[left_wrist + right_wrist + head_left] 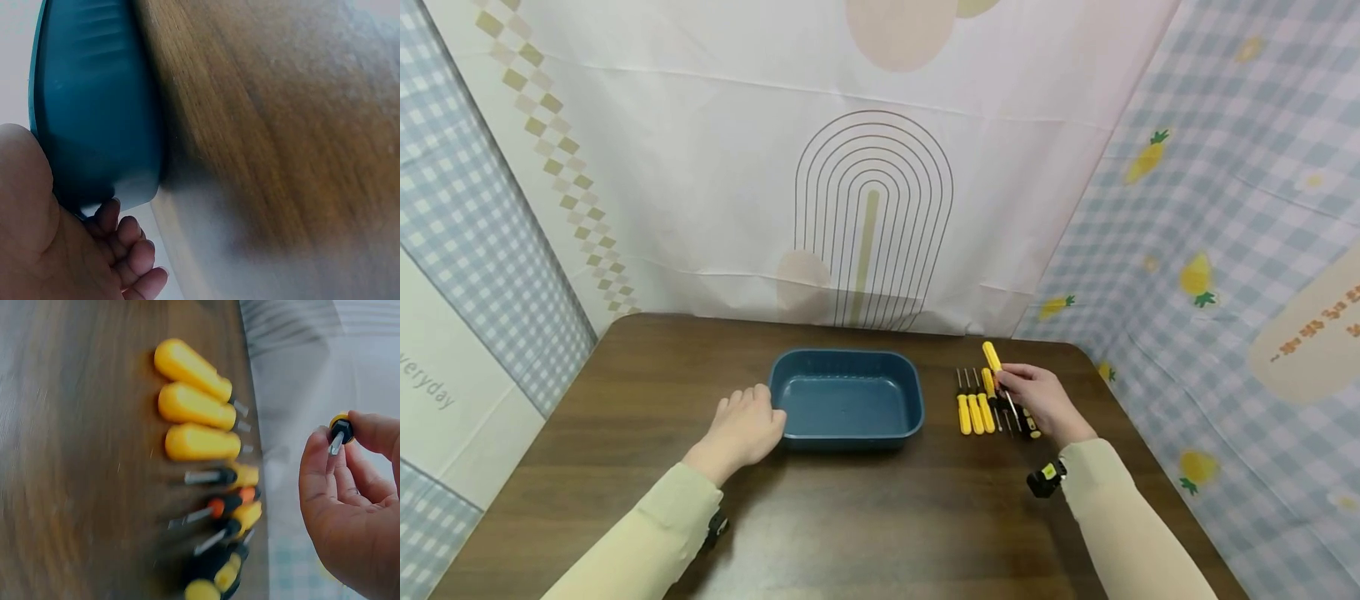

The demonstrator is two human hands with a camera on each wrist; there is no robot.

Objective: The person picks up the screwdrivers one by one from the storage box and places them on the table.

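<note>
A yellow-handled screwdriver (992,357) is pinched between the thumb and fingers of my right hand (1037,396), raised over a row of other screwdrivers. In the right wrist view its metal tip (336,445) points toward the camera. Beneath it, several yellow screwdrivers (976,412) lie side by side, some with shafts pointing away and some toward me. An orange and black screwdriver (232,503) lies among them. My left hand (743,425) grips the left rim of a blue plastic basin (846,437), thumb at the near left corner; in the left wrist view its fingers (140,256) curl by the wall.
The brown wooden table (865,517) ends at the back against a white printed cloth (715,200). A blue checked cloth (1240,208) hangs along the right side. Black wrist cameras (1047,477) are strapped below each sleeve.
</note>
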